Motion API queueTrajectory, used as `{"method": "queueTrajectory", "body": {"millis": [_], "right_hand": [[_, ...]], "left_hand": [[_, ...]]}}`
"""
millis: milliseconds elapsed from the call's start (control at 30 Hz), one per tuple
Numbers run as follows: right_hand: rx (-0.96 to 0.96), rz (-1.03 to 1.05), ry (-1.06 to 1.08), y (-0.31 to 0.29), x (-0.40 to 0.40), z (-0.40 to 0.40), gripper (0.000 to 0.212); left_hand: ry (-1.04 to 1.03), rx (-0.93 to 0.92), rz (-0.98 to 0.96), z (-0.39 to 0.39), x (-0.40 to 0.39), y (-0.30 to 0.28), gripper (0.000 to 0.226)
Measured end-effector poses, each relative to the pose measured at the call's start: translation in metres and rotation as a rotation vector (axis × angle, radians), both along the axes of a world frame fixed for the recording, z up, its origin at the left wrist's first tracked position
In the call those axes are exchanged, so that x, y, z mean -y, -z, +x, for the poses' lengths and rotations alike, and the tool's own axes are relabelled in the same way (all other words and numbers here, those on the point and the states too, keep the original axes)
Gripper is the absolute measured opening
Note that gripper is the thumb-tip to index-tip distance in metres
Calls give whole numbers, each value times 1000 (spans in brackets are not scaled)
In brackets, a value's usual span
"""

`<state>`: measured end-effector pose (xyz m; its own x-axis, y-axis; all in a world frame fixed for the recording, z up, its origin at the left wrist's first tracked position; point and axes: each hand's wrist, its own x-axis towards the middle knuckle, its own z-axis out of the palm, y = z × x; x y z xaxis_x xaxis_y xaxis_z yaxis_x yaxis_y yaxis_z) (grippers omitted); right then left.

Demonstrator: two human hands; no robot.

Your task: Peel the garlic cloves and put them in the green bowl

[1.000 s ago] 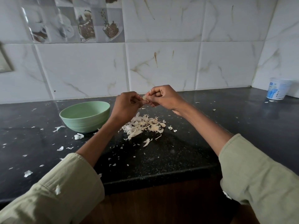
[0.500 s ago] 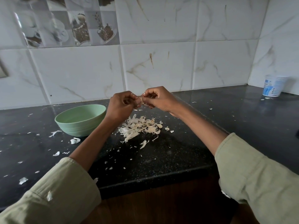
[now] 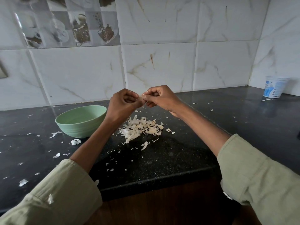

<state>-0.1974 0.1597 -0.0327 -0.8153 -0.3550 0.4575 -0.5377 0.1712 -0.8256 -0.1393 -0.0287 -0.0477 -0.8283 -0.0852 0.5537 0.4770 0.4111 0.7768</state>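
Both hands meet above the dark counter, pinching one small garlic clove (image 3: 141, 98) between their fingertips. My left hand (image 3: 122, 103) curls round it from the left and my right hand (image 3: 158, 97) from the right; a strip of skin hangs below the clove. The clove itself is mostly hidden by the fingers. The green bowl (image 3: 81, 121) stands on the counter to the left of my left wrist; its inside is only partly visible. A heap of garlic skins (image 3: 141, 128) lies on the counter right under the hands.
Small skin scraps (image 3: 75, 141) are scattered over the black counter (image 3: 170, 156), mostly left of the bowl. A white plastic tub (image 3: 274, 86) stands in the far right corner by the tiled wall. The counter's front edge runs just below the forearms.
The hands stay joined on the clove, with slight finger movement. The view has shifted a little, so bowl and skins sit slightly differently in frame.
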Motion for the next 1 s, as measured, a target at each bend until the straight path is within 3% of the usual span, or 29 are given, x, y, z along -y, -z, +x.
{"method": "queueTrajectory", "body": {"millis": [100, 600, 800, 1000], "right_hand": [[-5, -6, -45, -1, 0, 1, 19], [-1, -17, -56, -1, 4, 5, 29], [-9, -12, -28, -1, 5, 6, 18], [23, -8, 10, -1, 4, 5, 24]], "left_hand": [[-58, -13, 9, 0, 0, 0, 39], [-173, -144, -63, 6, -3, 0, 30], [-137, -148, -63, 7, -3, 0, 32], [-35, -73, 18, 6, -4, -2, 34]]}}
